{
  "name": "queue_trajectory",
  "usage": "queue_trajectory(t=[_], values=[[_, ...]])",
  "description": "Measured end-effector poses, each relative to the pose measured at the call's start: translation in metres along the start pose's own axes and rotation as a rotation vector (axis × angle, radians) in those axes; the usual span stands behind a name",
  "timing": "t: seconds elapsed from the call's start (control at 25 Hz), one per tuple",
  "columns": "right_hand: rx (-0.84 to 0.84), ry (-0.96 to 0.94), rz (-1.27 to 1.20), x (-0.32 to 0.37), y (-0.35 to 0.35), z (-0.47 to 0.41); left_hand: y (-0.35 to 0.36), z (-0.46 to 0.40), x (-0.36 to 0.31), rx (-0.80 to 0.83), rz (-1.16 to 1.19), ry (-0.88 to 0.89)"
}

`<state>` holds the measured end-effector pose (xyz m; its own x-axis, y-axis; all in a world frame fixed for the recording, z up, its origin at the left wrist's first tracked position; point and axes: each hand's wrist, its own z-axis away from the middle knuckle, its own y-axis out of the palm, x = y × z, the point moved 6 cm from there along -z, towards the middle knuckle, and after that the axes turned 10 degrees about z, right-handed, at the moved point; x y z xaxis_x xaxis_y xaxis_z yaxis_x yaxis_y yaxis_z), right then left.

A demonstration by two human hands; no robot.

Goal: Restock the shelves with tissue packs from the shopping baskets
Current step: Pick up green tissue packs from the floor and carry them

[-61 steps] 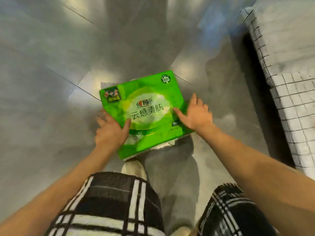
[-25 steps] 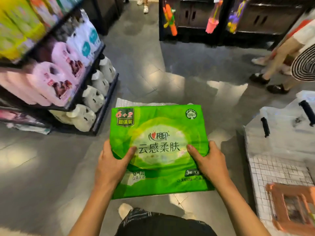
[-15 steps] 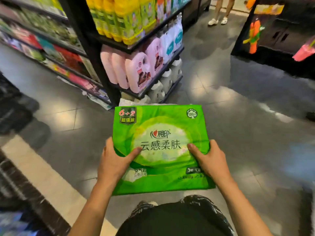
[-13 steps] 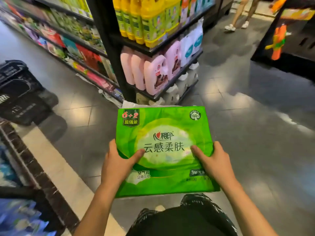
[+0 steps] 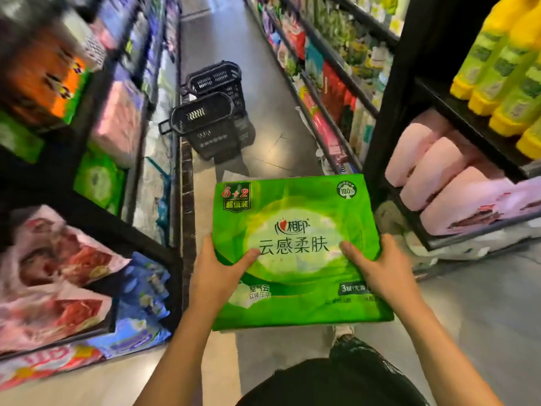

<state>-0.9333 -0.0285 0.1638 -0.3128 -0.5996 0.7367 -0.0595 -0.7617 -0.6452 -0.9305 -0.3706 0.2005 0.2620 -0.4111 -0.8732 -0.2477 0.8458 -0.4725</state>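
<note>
Now both hands, left hand [image 5: 218, 269] and right hand [image 5: 380, 269], grip the green tissue pack [image 5: 295, 247] by its sides (thumbs on top, fingers curled beneath), above the aisle floor, black shopping baskets [image 5: 209, 124] ahead

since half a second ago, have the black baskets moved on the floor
Cannot tell. The black baskets now sit mid-aisle beside the left shelf base, where they appeared at far left before, but the head camera swung left, so the shift is probably the view's.
</note>
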Motion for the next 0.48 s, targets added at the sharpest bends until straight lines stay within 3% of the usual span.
queue_trajectory(t=[0.08,0.24,0.48], values=[[0.047,-0.039,0.0,0.031,0.006,-0.046,-0.003,-0.032,-0.018,-0.033,-0.031,0.005],[0.164,-0.158,0.041,0.125,0.04,-0.172,-0.03,-0.12,-0.038,-0.279,0.043,-0.03],[0.314,-0.295,0.168,0.244,0.143,-0.29,-0.077,-0.227,0.002,-0.465,0.147,-0.147]])
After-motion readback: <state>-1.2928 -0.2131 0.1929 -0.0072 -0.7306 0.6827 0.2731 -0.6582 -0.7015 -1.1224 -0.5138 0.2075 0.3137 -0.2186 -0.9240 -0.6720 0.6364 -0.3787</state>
